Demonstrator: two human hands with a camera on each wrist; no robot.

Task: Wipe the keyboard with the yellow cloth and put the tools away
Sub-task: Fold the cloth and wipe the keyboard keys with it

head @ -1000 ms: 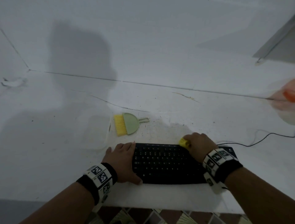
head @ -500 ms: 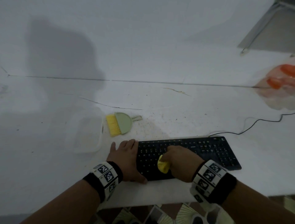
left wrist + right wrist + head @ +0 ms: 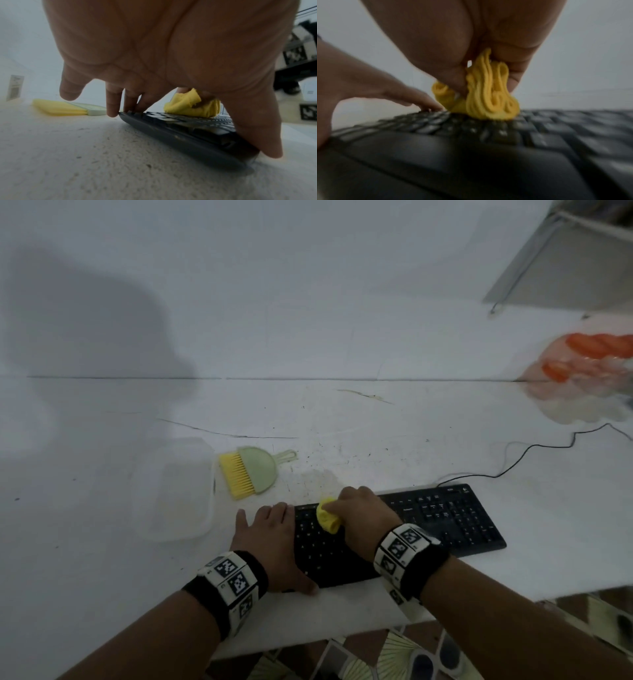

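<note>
A black keyboard [image 3: 445, 518] lies near the front edge of the white table [image 3: 342, 419]. My right hand [image 3: 363, 515] grips a bunched yellow cloth [image 3: 327, 516] and presses it on the keys at the keyboard's upper left. In the right wrist view the cloth [image 3: 489, 93] hangs from my curled fingers onto the keys [image 3: 488, 129]. My left hand [image 3: 274, 539] lies flat with straight fingers over the keyboard's left end, thumb along its front edge. The left wrist view shows my fingertips [image 3: 112, 108] on the keyboard's corner [image 3: 171, 129] and the cloth [image 3: 192, 105] beyond.
A small green brush with yellow bristles [image 3: 251, 474] lies behind the keyboard's left end. A clear plastic container [image 3: 174, 489] stands left of it. The keyboard's cable [image 3: 534, 450] runs to the right. An orange and white bag [image 3: 589, 371] sits at the far right.
My right hand swept the cloth from the keyboard's top middle down to its front left, then up to the upper left keys. The left hand stayed on the keyboard's left end.
</note>
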